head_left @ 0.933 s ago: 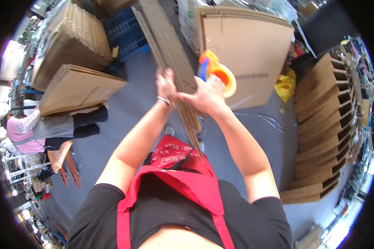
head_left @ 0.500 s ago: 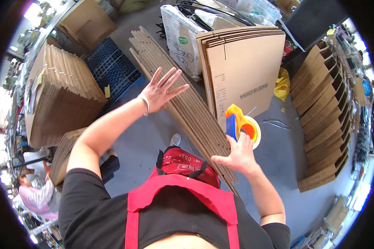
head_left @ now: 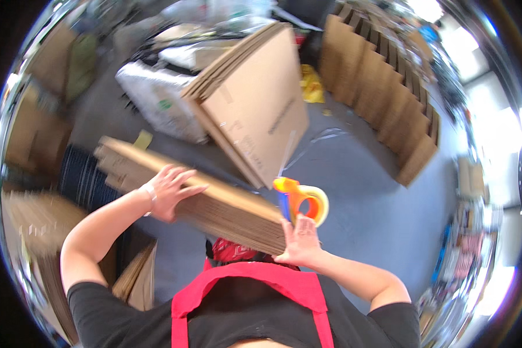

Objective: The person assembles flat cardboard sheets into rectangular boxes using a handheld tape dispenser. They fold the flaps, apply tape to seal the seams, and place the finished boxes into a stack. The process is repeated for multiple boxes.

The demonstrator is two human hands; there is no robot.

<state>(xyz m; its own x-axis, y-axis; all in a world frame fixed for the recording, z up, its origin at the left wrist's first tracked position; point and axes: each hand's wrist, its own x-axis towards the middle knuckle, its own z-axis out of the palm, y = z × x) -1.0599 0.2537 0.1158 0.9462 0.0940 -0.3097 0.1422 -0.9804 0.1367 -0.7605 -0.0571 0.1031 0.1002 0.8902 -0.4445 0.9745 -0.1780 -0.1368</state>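
A bundle of flat cardboard pieces lies slantwise in front of my body, its layered edges facing me. My left hand grips the bundle left of its middle, fingers over the upper edge and thumb apart. At the bundle's right end, my right hand holds an orange and blue tape dispenser with a pale tape roll. Its thumb side rests against the cardboard end; the fingers behind the dispenser are partly hidden. Below the bundle, a red bag is mostly covered.
Several large flattened cartons stand upright just beyond the bundle. Behind them sits a plastic-wrapped package. A row of folded cartons stands far right, near a yellow bag. A dark blue pallet and cardboard stacks are on the left.
My view has swung right. My left hand, spread before, has come down onto the cardboard bundle, which now lies more crosswise and tipped. My right hand still has the tape dispenser.
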